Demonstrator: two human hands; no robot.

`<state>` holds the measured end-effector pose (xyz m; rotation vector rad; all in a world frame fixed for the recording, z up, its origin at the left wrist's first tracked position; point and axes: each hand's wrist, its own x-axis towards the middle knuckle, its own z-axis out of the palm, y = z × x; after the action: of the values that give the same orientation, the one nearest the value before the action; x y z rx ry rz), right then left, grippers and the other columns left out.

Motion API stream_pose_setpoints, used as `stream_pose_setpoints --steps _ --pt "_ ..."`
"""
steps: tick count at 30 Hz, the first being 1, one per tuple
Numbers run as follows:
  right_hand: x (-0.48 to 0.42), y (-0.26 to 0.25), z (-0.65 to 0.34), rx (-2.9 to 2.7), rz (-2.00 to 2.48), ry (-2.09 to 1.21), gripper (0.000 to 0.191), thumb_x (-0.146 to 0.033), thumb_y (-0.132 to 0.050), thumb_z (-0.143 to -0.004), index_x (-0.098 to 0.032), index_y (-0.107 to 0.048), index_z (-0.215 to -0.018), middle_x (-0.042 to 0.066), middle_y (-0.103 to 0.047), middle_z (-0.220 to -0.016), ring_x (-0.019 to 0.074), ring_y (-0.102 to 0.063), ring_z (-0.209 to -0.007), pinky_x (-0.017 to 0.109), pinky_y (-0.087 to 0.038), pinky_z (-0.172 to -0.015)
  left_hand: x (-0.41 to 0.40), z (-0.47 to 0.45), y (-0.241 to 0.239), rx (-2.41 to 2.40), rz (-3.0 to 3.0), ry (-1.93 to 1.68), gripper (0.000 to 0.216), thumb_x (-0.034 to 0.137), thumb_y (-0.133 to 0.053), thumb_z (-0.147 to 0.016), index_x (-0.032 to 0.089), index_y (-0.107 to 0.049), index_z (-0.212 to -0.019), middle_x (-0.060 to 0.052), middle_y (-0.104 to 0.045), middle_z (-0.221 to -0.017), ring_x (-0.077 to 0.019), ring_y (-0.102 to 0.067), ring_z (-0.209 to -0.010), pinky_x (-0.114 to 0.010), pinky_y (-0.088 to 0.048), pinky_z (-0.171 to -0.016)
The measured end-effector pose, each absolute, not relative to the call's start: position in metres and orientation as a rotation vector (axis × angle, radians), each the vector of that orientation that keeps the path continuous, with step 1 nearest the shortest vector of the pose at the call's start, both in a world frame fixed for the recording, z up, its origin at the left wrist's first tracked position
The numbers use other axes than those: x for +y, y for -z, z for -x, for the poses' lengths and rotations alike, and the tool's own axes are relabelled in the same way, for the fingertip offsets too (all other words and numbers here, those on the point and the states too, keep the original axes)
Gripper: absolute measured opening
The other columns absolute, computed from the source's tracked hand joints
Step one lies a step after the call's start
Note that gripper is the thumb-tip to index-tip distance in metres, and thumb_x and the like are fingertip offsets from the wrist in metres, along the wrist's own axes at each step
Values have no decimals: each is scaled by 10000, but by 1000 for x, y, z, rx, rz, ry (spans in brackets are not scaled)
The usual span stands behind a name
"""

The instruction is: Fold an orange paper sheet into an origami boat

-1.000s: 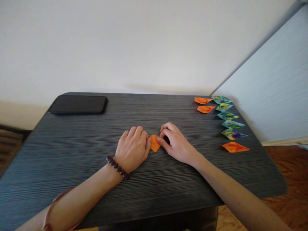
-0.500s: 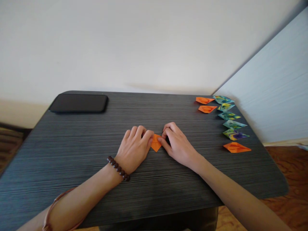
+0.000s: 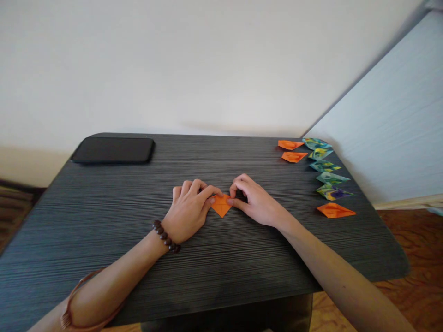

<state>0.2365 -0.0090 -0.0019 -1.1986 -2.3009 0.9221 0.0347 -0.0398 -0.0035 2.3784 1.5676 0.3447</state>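
A small piece of folded orange origami paper (image 3: 221, 206) lies on the dark table, one corner pointing toward me. At its left side my left hand (image 3: 188, 205) pinches the edge, thumb at the side and index finger across the top. My right hand (image 3: 251, 198) has the right corner between thumb and curled fingers. Creases show on the paper's face; its upper edge is partly covered by my fingers. A dark beaded bracelet (image 3: 166, 237) circles my left wrist.
A black phone (image 3: 113, 150) lies at the table's back left. Along the right side are several folded paper pieces, orange ones (image 3: 335, 210) and blue-green patterned ones (image 3: 332, 178). A pale wall (image 3: 207, 64) stands behind the table (image 3: 207, 272).
My left hand has shifted slightly left, and its index finger now reaches across the paper's top. More of the orange paper shows between my hands. The whole view has moved a little.
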Motion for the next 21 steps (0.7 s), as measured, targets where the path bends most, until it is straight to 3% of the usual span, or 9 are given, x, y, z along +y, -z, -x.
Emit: stream_pose_setpoints --steps 6,9,14,18,21 --pt "-12 7 -239 -2296 1173 -762 70 -212 -558 -839 -190 -509 -794 -2 -518 -781 128 -478 -736 267 -386 -702 -36 -19 7 1330 -2545 -467 265 380 -486 -875 307 -607 -1099 -43 -529 -1072 -215 -437 -978 -387 -372 -820" --pt "-13 7 -242 -2328 1092 -737 35 -214 -536 -853 -193 -544 -881 21 -546 -854 136 -505 -781 274 -415 -721 -33 -14 12 1231 -2616 -531 279 365 -495 -875 288 -605 -1120 -45 -570 -1053 -207 -460 -971 -374 -398 -825" --pt "-11 6 -247 -2420 909 -742 234 -169 -516 -846 -202 -551 -1075 64 -530 -1061 156 -535 -955 308 -456 -840 -27 -12 19 1161 -2668 -642 292 285 -475 -895 215 -582 -1158 -55 -608 -1006 -179 -506 -908 -346 -445 -817" --pt "-12 11 -244 -2410 946 -632 268 -218 -516 -866 -219 -539 -1133 63 -531 -1060 165 -546 -957 333 -464 -870 -25 -11 18 1177 -2623 -713 293 262 -465 -898 180 -585 -1153 -71 -605 -993 -171 -524 -896 -335 -466 -826" --pt "-13 14 -240 -2427 980 -550 231 -282 -486 -892 -216 -565 -1098 63 -551 -1025 170 -561 -919 330 -480 -830 -23 -9 17 1170 -2615 -702 347 335 -534 -857 170 -583 -1158 -81 -592 -1011 -183 -522 -921 -343 -469 -838"
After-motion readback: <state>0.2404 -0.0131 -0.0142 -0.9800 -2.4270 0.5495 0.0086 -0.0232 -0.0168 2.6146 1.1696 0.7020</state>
